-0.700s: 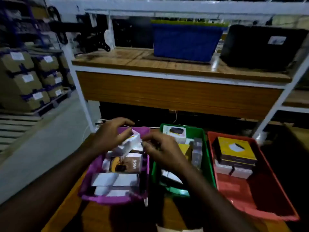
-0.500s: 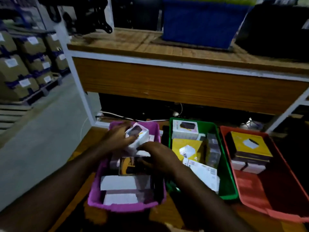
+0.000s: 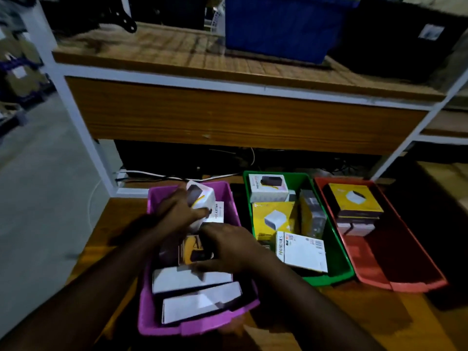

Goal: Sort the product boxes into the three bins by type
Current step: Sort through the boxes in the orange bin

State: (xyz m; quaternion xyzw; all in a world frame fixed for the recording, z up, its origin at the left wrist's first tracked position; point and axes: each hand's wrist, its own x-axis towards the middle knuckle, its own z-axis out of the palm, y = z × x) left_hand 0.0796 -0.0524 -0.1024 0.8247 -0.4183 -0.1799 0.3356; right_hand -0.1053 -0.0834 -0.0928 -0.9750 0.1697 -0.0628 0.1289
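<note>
Three bins stand side by side on a wooden table: a purple bin (image 3: 152,297) at left, a green bin (image 3: 339,262) in the middle, a red bin (image 3: 405,277) at right. My left hand (image 3: 177,214) grips a white product box (image 3: 202,198) over the far end of the purple bin. My right hand (image 3: 228,247) rests with fingers spread on a brown and yellow box (image 3: 188,252) inside the purple bin. White flat boxes (image 3: 192,279) lie at the bin's near end. The green bin holds yellow and white boxes (image 3: 273,219). The red bin holds a yellow-topped stack (image 3: 354,198).
A wooden shelf (image 3: 228,117) with white metal posts hangs over the far side of the bins. A blue crate (image 3: 283,26) and a black crate (image 3: 405,39) stand on it. Cables (image 3: 177,176) run behind the bins. Grey floor lies to the left.
The view has tipped down toward the bins. My right hand has dropped lower into the purple bin onto the brown and yellow box. My left hand still holds the white box.
</note>
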